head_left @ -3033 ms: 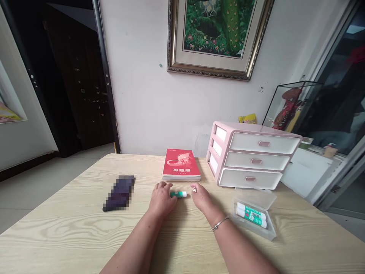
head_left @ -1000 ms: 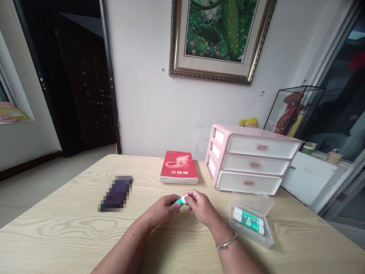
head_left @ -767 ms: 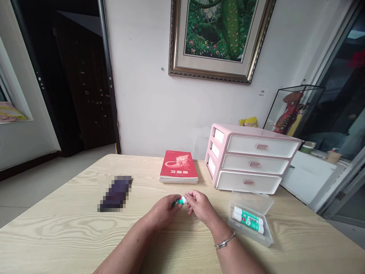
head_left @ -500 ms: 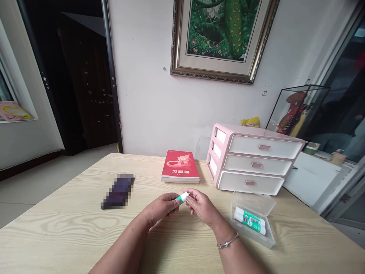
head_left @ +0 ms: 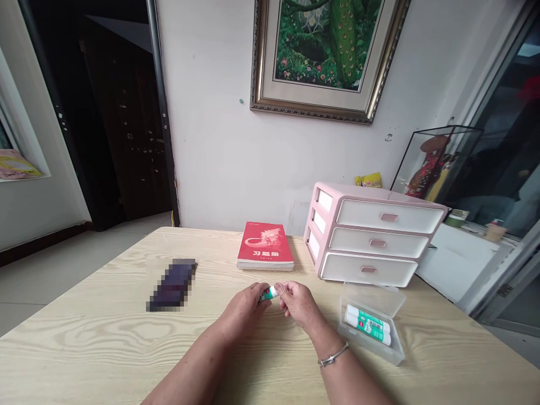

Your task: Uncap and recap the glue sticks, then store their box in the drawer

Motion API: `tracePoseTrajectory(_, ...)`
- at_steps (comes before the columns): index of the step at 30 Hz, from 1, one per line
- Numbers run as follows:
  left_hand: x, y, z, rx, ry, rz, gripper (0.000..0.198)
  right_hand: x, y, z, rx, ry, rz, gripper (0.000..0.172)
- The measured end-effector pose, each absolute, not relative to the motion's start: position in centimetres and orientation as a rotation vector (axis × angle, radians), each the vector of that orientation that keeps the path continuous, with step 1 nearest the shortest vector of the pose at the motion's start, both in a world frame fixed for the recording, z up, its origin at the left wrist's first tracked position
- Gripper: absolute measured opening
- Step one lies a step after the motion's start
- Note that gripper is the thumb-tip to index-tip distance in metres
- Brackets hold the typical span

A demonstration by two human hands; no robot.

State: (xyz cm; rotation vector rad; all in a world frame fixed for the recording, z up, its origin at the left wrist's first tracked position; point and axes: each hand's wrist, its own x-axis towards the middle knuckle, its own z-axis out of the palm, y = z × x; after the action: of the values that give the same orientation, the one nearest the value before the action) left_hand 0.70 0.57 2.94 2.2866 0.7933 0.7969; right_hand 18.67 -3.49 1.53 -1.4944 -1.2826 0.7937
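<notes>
Between my two hands, above the middle of the table, is a small green and white glue stick. My left hand is wrapped round its green body, hiding part of the label. The fingers of my right hand pinch its white end. To the right, a clear plastic box with its lid raised holds two more glue sticks of the same green and white kind, lying side by side.
Behind my hands lies a red book on the wooden table. A pink and white drawer unit stands at the back right. On the left is a dark, pixelated flat object. The wall rises behind the table.
My left hand has turned over the glue stick, so its back now faces up and the stick lies more level. My right fingers stay at the white end. The view has shifted slightly.
</notes>
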Motion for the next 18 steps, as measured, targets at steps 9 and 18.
tracePoseTrajectory(9, 0.9, 0.2, 2.9, 2.136, 0.787, 0.815, 0.029, 18.0, -4.0, 1.7, -1.436, -1.361, 0.677, 0.050)
tracePoseTrajectory(18, 0.4, 0.8, 3.7, 1.568, 0.843, 0.806, 0.052, 18.4, -4.4, 2.4, -1.385, -1.315, 0.635, 0.055)
